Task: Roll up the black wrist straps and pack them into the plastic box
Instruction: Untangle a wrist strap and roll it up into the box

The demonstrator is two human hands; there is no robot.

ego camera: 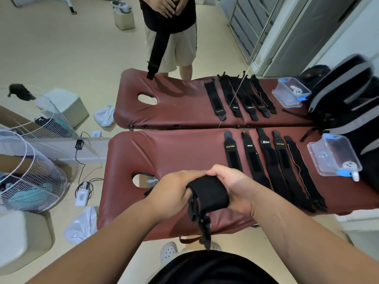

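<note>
Head view looks down on both hands meeting over the near edge of a maroon padded massage bed (164, 152). The left hand (174, 193) and the right hand (231, 187) are each curled round one black fabric wrist strap (209, 193), wound into a fat roll between them. The left grips its left end, and the right wraps over its top and right end. The roll's long axis runs from 9 to 3 o'clock. Its loose tail (205, 228) hangs toward 6 o'clock, off the bed's edge, so the rolling looks unfinished.

A clear plastic box with blue clips (320, 152) sits at 2 o'clock from the hands, near the bed's right end, with a small white object (349, 165) inside. Whether a lid covers it I cannot tell. The right hand is the nearer one.

Between the hands and the box lie five more black wrist straps (266, 160), flat and side by side. Their long axes run from 11 to 5 o'clock, and their near ends reach the bed's near edge. A carry to the box would probably have to pass over them.

Bare padding lies at 12 and 10 o'clock of the hands, broken by an oval face hole (143, 179) at 9 o'clock, just beside the left hand. A dark grey bag (369, 128) crowds the box at 3 o'clock
</note>
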